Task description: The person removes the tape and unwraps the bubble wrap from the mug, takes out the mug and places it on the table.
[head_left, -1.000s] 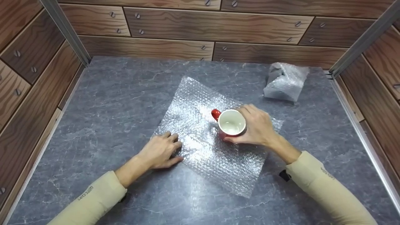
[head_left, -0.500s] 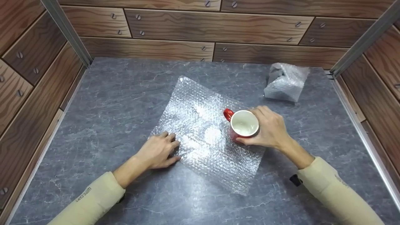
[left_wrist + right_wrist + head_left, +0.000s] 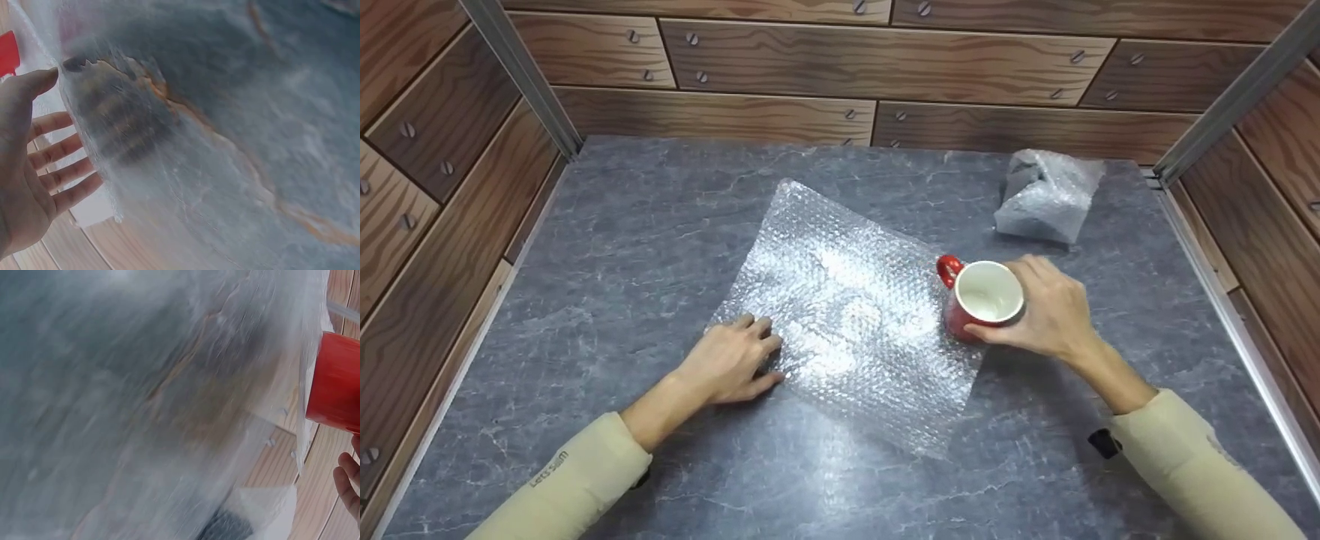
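Observation:
A red mug (image 3: 962, 318) with a white inside stands upright near the right side of a bubble wrap sheet (image 3: 840, 277). My right hand (image 3: 1051, 309) grips the mug from the right, thumb at the front and fingers behind it; the handle points left. In the right wrist view the red mug (image 3: 337, 382) shows at the right edge, with a few fingertips below it. My left hand (image 3: 727, 365) rests on the sheet's left edge. Its fingers (image 3: 67, 148) lie spread and nearly straight against the wrap's edge in the left wrist view.
A bubble-wrapped bundle (image 3: 1048, 199) lies at the back right of the grey marbled table (image 3: 645, 225). Wood-patterned walls (image 3: 885, 64) enclose the back and sides, with metal posts (image 3: 521, 79) in the corners.
My right hand has moved the mug rightward across the bubble wrap, from near its middle to its right side. The sheet and my left hand have shifted slightly left.

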Demonstrator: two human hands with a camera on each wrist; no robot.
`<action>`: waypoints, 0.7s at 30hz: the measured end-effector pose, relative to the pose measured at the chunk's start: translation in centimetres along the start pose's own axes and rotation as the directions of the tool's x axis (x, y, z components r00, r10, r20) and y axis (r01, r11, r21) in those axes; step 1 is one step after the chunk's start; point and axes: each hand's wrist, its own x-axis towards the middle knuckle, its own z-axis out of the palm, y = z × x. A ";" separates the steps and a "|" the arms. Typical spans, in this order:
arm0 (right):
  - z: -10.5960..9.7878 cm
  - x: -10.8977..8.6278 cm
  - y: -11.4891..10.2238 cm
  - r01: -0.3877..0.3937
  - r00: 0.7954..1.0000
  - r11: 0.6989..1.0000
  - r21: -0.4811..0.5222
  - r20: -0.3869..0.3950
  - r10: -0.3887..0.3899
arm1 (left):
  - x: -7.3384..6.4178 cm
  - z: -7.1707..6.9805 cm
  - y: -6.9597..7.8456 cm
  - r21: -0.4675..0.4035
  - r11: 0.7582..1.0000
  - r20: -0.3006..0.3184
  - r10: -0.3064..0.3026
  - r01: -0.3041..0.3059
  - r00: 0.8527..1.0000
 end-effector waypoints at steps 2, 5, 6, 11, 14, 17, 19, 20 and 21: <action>-0.3 -0.3 0.6 -0.028 1.000 1.000 -0.012 -0.014 0.027 | -0.1 0.0 -0.1 0.002 1.000 0.005 -0.004 0.004 1.000; -0.8 -0.7 1.6 -0.068 0.997 0.997 -0.022 -0.037 0.068 | -0.3 0.1 -0.3 -0.004 1.000 0.007 -0.011 0.011 1.000; -0.9 -0.8 1.9 -0.081 0.996 0.996 -0.024 -0.045 0.079 | -0.3 0.1 -0.4 -0.006 1.000 0.006 -0.012 0.012 1.000; -1.6 -1.5 3.4 -0.134 0.988 0.991 -0.028 -0.079 0.131 | -0.5 0.2 -0.7 -0.004 1.000 -0.006 -0.015 0.015 1.000; -1.9 -2.0 4.2 -0.159 0.983 0.987 -0.034 -0.093 0.155 | -0.6 0.1 -0.9 -0.001 1.000 0.001 -0.022 0.022 1.000; -2.2 -2.5 5.0 -0.182 0.979 0.982 -0.045 -0.103 0.176 | -0.6 0.1 -1.0 -0.007 1.000 0.010 -0.029 0.029 1.000; -2.4 -2.9 5.5 -0.197 0.976 0.979 -0.053 -0.108 0.191 | -0.7 0.0 -1.1 -0.011 0.999 0.014 -0.034 0.034 0.999; -2.5 -3.0 5.8 -0.205 0.974 0.977 -0.056 -0.108 0.198 | -0.7 0.0 -1.2 -0.014 0.999 0.013 -0.036 0.036 0.999; -2.6 -3.2 6.0 -0.212 0.973 0.975 -0.059 -0.110 0.205 | -0.8 0.0 -1.2 -0.018 0.999 0.011 -0.037 0.038 0.999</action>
